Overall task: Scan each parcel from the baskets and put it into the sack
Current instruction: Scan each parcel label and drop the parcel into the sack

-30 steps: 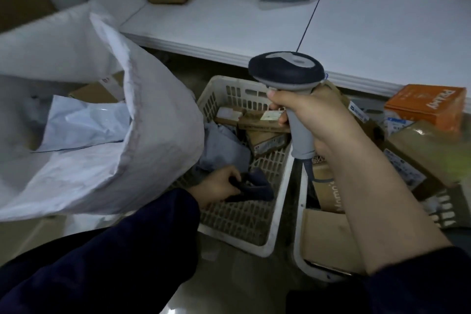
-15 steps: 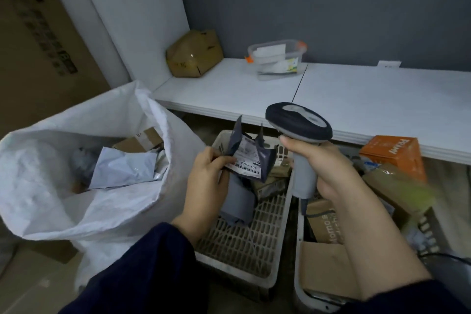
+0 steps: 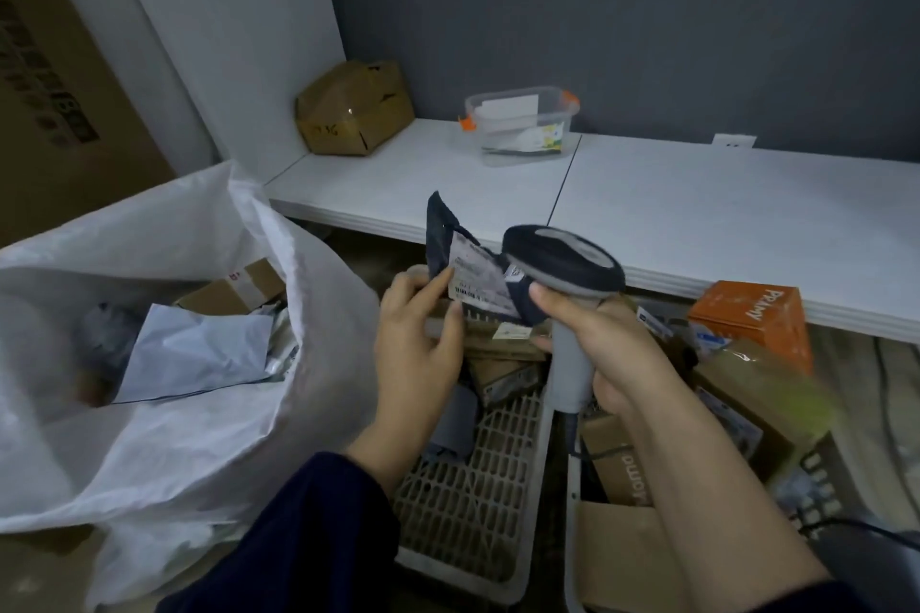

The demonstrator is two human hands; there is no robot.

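White woven plastic sack [image 3: 174, 453] stands open at the left, with a pale grey poly mailer [image 3: 199, 353] and a small brown cardboard box [image 3: 234, 289] lying inside it; a long white table [image 3: 697, 214] runs along the dark grey wall behind, bearing a dented brown carton [image 3: 353, 110] and a clear plastic tub with orange clips [image 3: 522, 124]. Below the table's edge sit two white lattice plastic baskets side by side; the left basket [image 3: 463, 513] holds a few cardboard parcels at its far end; the right basket [image 3: 572, 538] is packed with brown boxes, an orange box [image 3: 751, 319] at its back. The right hand [image 3: 597, 343] has its fingers wrapped round the grey handle of a dark-headed handheld scanner [image 3: 567, 274], forefinger at the front beneath the head. The left hand [image 3: 418, 348] pinches a small dark navy poly parcel [image 3: 443, 224] between thumb and fingers at its lower left edge; the parcel is held up over the left basket's far end, just beside the scanner's head, its white barcode label [image 3: 478, 284] facing the camera.
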